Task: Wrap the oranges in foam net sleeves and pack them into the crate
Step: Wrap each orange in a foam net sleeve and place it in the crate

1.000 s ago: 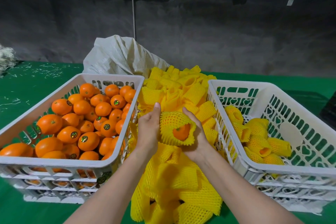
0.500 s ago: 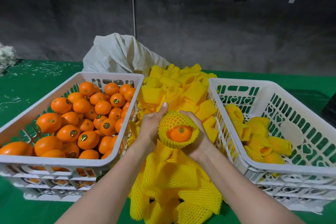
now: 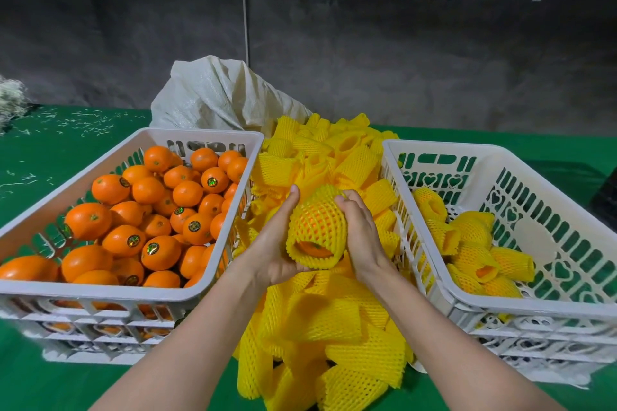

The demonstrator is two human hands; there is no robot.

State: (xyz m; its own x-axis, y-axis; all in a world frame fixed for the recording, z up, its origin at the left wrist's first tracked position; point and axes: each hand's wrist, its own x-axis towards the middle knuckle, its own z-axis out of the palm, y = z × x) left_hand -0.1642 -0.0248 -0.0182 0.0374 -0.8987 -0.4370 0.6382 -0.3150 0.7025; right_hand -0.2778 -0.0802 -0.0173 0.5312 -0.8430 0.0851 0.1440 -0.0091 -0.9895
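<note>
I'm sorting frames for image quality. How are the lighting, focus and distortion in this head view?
Head view: lighting is soft and even on the table, with small highlights on the bare oranges; the wall behind is dim. The sleeved orange and both hands, left and right, look sharp. Wide-angle distortion splays the crate rims outward and stretches the forearms.

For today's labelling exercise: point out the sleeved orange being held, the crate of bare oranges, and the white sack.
sleeved orange [image 3: 316, 227]: head view, net side.
crate of bare oranges [image 3: 100, 290]: head view, near rim.
white sack [image 3: 217, 93]: head view, front face.
</note>
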